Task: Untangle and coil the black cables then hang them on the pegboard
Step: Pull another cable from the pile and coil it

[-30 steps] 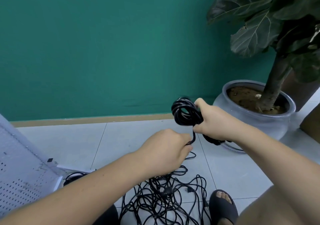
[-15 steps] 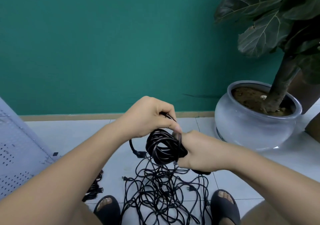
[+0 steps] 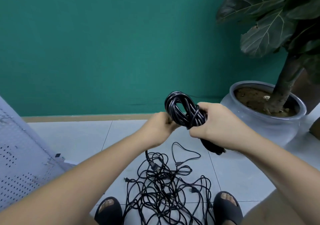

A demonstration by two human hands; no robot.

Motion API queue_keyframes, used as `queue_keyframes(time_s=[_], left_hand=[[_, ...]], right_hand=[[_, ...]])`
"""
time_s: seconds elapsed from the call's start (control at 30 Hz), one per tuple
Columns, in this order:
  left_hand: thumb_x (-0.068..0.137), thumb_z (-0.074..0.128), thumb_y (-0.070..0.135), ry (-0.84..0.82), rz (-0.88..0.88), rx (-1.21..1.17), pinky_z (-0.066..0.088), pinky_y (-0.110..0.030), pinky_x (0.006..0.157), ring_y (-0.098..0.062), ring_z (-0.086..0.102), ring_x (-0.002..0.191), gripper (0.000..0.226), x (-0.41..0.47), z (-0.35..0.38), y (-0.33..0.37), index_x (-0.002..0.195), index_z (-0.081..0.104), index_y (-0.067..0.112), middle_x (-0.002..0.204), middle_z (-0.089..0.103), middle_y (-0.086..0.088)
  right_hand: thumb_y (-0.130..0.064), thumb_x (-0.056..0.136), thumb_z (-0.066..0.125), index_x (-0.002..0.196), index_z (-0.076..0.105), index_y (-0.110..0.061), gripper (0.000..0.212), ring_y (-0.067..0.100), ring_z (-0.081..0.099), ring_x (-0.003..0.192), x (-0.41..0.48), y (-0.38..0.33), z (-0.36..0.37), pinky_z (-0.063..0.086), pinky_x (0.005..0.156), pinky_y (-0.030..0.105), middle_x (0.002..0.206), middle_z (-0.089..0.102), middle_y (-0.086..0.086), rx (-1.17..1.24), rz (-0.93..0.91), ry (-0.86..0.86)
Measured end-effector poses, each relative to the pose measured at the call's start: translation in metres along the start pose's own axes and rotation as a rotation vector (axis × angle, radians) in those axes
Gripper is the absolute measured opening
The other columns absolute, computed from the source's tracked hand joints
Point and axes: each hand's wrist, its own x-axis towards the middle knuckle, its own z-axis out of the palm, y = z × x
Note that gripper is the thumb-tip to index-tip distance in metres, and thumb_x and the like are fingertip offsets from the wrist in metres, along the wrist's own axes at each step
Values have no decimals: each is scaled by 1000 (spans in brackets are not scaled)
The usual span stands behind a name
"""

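Black cable, wound into a thick coil [image 3: 185, 111], sat clamped in the right hand [image 3: 216, 122]. The fingers were wrapped round its middle, so that one loop stood up above the fist and the other end stuck out below the wrist. The left hand [image 3: 156, 129] was curled tight against the coil's left edge, gripping the loose strand [image 3: 147, 155] that dropped from under it to a plug [image 3: 154, 166]. Half a second before, that hand had arched over the top of the coil; now it sat lower, at the coil's side. The coil itself had come up from in front of the floor tiles to the level of the skirting at the foot of the green wall [image 3: 103, 42].

Below the hands the rest of the cables lay in a tangle [image 3: 166, 190] on the tiled floor [image 3: 78, 138], between two dark sandals [image 3: 108, 209]. The pegboard [image 3: 19, 155] leaned at the left, well apart from the coil. A grey pot [image 3: 266, 126] holding a large-leaved plant [image 3: 270, 25] stood to the right, near the right hand.
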Motion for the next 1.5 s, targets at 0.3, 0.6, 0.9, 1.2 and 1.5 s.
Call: queue_keyframes(time_s=[0.3,0.6,0.9,1.2,1.5], left_hand=[[113,40,42,-107,202,486,56,-43,77,-33,67,96,29,-31,27,25,126,65,38,110,72,-5],[115,35,47,-155,275,698,39,-41,63,-36,56,75,35,-46,20,45,95,42,20,79,53,-3],[106,52,54,-61,417,603,41,-39,65,-19,47,73,27,-52,-14,55,86,47,36,79,58,10],[77,70,64,-96,273,231,53,-44,66,-11,65,73,32,-42,-47,41,84,70,32,77,74,14],[86,88,42,-41,104,-147,43,-38,72,-18,49,70,24,-23,-75,17,84,75,22,73,63,-2]], right_hand=[[-16,69,86,154,11,-64,123,42,70,72,-1,19,-6,58,66,59,89,77,14,99,37,-230],[-12,82,71,150,35,-40,81,14,62,52,9,38,-9,43,42,24,73,68,0,-172,45,-76],[-33,87,83,132,32,-41,69,23,64,88,7,40,25,58,73,45,89,65,-11,-375,-67,-309],[-86,96,31,109,36,-50,38,17,62,77,-7,19,37,45,65,38,77,62,-4,-336,-235,-343],[-66,109,13,111,44,-37,43,22,56,80,-20,3,39,49,74,45,83,59,-7,-334,-345,-266]])
